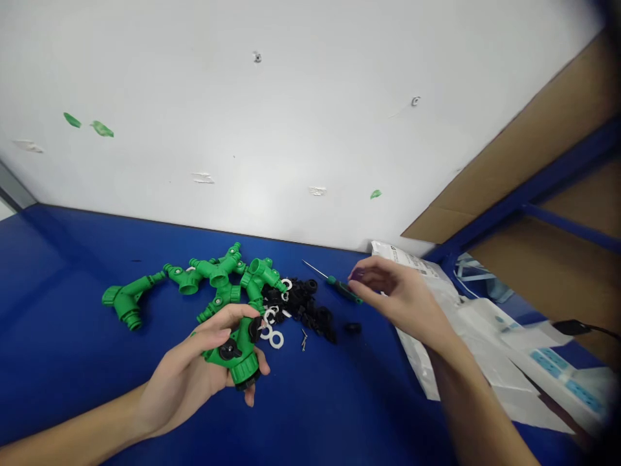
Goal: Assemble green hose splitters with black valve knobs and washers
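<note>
My left hand is closed around a green plastic two-way hose splitter. Two black valve knobs show on its near side, and a black ring sits at its lower end. My right hand is at the handle of a green and black screwdriver, which lies on the table with its shaft pointing up and left. The fingers are curved with a gap between thumb and forefinger; whether they touch the handle I cannot tell.
More green splitter bodies lie behind my left hand. Beside them are a heap of black parts, white washers and small screws on the blue table. White plastic bags and a power strip lie right. A white wall rises behind.
</note>
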The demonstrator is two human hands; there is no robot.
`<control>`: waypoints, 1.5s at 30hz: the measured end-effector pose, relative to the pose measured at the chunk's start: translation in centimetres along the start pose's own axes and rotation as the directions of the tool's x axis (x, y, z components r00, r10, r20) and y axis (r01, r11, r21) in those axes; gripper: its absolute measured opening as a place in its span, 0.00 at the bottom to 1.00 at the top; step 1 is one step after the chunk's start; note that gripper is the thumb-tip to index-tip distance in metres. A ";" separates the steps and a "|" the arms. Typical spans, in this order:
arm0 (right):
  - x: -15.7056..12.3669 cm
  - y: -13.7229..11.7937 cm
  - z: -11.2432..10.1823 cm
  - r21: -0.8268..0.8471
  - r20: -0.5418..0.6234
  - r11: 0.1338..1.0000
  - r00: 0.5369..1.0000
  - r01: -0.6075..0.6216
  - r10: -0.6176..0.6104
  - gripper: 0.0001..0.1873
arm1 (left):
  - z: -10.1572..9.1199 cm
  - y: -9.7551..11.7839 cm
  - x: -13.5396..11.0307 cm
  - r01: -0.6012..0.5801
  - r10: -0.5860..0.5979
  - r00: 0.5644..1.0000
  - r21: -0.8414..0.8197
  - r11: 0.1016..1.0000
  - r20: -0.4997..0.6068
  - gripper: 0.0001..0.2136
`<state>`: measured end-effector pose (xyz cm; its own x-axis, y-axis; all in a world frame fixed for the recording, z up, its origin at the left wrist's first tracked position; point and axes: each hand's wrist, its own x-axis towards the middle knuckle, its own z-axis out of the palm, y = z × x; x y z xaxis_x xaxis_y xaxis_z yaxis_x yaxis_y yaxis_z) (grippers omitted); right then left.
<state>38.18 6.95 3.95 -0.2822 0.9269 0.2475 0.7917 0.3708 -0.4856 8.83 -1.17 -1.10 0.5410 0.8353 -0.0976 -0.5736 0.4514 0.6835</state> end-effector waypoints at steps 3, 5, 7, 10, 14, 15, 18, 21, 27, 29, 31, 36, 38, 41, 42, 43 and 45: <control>-1.1 -2.5 -0.1 0.501 -0.261 0.822 0.953 0.271 -0.155 0.09 | 0.0 0.0 0.2 0.009 -0.009 1.000 -0.003 1.000 -0.010 0.13; -1.9 -4.3 0.5 0.561 -0.292 0.738 0.924 0.375 -0.248 0.10 | 0.0 -0.1 0.3 0.014 -0.014 1.000 -0.003 1.000 -0.013 0.14; -2.6 -5.4 1.2 0.516 -0.324 0.729 0.890 0.451 -0.321 0.15 | 0.0 -0.2 0.4 0.010 -0.010 1.000 0.006 1.000 -0.018 0.14; -3.1 -5.5 1.6 0.415 -0.375 0.762 0.856 0.497 -0.355 0.19 | -0.1 -0.1 0.4 -0.010 0.011 0.999 0.024 1.000 -0.033 0.13; -3.3 -4.3 1.2 0.346 -0.382 0.795 0.848 0.499 -0.367 0.18 | -0.3 -0.1 0.4 -0.031 0.032 0.999 0.027 0.999 -0.030 0.13; -3.3 -4.1 1.1 0.336 -0.369 0.800 0.851 0.497 -0.374 0.19 | -0.3 -0.1 0.4 -0.034 0.035 0.999 0.027 0.999 -0.030 0.13; -3.5 -3.7 1.0 0.322 -0.350 0.809 0.856 0.492 -0.381 0.18 | -0.3 -0.1 0.4 -0.037 0.038 0.999 0.035 0.999 -0.026 0.13; -3.6 -3.8 1.1 0.318 -0.344 0.811 0.857 0.490 -0.383 0.18 | -0.2 -0.2 0.4 -0.032 0.033 0.999 0.043 0.999 -0.023 0.13; -3.6 -3.9 1.1 0.337 -0.307 0.806 0.866 0.487 -0.395 0.19 | -0.3 -0.3 0.4 -0.029 0.030 1.000 0.046 0.999 -0.004 0.13; -3.6 -3.9 1.0 0.332 -0.298 0.810 0.868 0.484 -0.397 0.19 | -0.3 -0.2 0.4 -0.026 0.026 1.000 0.051 0.998 -0.009 0.13; -3.6 -3.8 1.0 0.328 -0.293 0.812 0.869 0.483 -0.399 0.19 | -0.2 -0.2 0.4 -0.025 0.026 0.999 0.059 0.998 -0.019 0.13; -3.5 -3.9 1.0 0.283 -0.274 0.822 0.863 0.494 -0.424 0.16 | 0.1 -0.2 0.4 -0.012 0.016 0.999 0.092 0.996 -0.036 0.14; -3.4 -3.9 1.0 0.258 -0.259 0.825 0.858 0.503 -0.443 0.15 | 0.2 -0.2 0.4 -0.013 0.018 0.999 0.102 0.995 -0.048 0.14; -3.5 -3.8 0.9 0.238 -0.281 0.829 0.853 0.506 -0.440 0.15 | 0.2 -0.2 0.4 -0.029 0.035 0.998 0.099 0.995 -0.053 0.14; -3.5 -3.7 0.8 0.238 -0.301 0.832 0.853 0.501 -0.427 0.15 | 0.1 -0.2 0.4 -0.033 0.039 0.998 0.094 0.995 -0.054 0.14; -3.6 -3.7 0.8 0.241 -0.317 0.835 0.853 0.495 -0.414 0.15 | 0.1 -0.2 0.4 -0.036 0.041 0.998 0.090 0.995 -0.051 0.14; -3.7 -3.6 0.7 0.250 -0.318 0.835 0.856 0.490 -0.407 0.16 | 0.1 -0.2 0.4 -0.037 0.041 0.998 0.079 0.996 -0.049 0.14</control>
<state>35.95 2.23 4.19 -0.3917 0.6239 0.6763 0.3872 0.7785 -0.4940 9.21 -0.98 -1.17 0.4864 0.8674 -0.1052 -0.5426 0.3942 0.7417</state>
